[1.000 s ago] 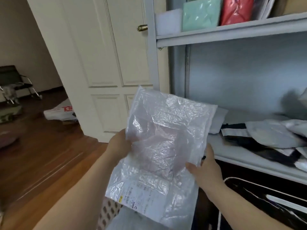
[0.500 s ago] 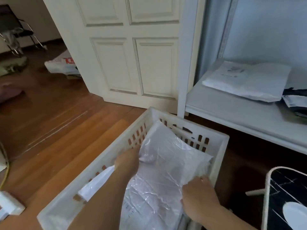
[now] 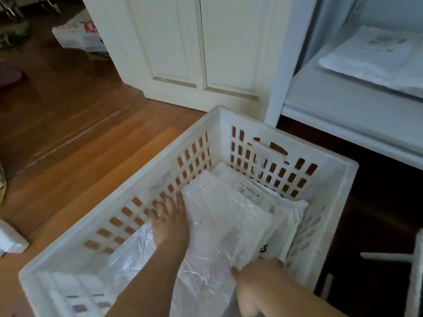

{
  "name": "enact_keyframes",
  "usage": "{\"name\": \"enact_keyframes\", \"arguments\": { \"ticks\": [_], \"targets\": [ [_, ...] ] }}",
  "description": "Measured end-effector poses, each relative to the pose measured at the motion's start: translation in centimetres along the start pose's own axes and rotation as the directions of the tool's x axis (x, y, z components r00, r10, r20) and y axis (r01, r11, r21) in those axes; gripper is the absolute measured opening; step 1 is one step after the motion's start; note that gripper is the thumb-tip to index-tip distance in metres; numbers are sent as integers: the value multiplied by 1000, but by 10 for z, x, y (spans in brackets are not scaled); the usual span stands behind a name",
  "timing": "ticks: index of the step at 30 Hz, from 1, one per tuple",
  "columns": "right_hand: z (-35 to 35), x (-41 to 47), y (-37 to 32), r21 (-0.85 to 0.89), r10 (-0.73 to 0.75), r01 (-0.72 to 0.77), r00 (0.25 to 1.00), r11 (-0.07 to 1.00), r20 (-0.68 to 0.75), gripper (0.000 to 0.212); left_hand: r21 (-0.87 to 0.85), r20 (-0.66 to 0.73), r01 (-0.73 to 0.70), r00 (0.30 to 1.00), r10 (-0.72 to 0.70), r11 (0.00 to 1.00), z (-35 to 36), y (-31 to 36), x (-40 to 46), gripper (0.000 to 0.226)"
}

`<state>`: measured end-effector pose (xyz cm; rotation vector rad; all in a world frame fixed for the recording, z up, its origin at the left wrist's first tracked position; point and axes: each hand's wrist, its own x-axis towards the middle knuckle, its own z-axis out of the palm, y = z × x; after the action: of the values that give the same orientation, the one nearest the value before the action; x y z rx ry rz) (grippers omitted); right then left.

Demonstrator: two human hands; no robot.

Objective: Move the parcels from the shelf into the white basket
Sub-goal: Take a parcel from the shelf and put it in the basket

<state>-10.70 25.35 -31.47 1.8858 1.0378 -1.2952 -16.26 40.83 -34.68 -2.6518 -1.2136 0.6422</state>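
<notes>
Wood floor (image 3: 96,124) borders white basket (image 3: 283,138); left grip (image 3: 169,220) flat on clear parcel (image 3: 224,225), right grip (image 3: 256,271) pinches its edge.

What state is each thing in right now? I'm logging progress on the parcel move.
clear plastic parcel: lying flat in the basket on other parcels.
white basket: on the floor, partly filled.
left hand: fingers straight, resting on the parcel's left edge.
right hand: at the parcel's right edge; grip unclear.
white parcel: still on the shelf.
door: closed panels.
</notes>
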Motion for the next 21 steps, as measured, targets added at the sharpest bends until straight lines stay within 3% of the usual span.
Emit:
{"name": "enact_keyframes", "arguments": {
  "ticks": [3, 5, 10, 17, 21],
  "targets": [
    [3, 2, -2, -9, -12, 12, 999, 1000, 35, 57, -330, 186, 38, 982, 25, 943, 20, 19, -19, 76],
    [2, -4, -2, -58, -44, 41, 998, 997, -47, 62, -455, 330, 136, 944, 25, 880, 33, 32, -36, 94],
    [0, -13, 0, -144, -43, 29, 994, 989, -100, 50, -488, 430, 177, 901, 59, 855, 55, 48, -74, 120],
    [4, -17, 7, -9, -74, 76, 929, 997, -363, 40, -472, 528, 180, 842, 113, 863, 77, 37, -71, 135],
    [1, -30, 18, 12, -44, 54, 903, 998, -426, 39, -542, 489, 171, 860, 144, 823, 64, 38, -68, 137]
  ]
}}
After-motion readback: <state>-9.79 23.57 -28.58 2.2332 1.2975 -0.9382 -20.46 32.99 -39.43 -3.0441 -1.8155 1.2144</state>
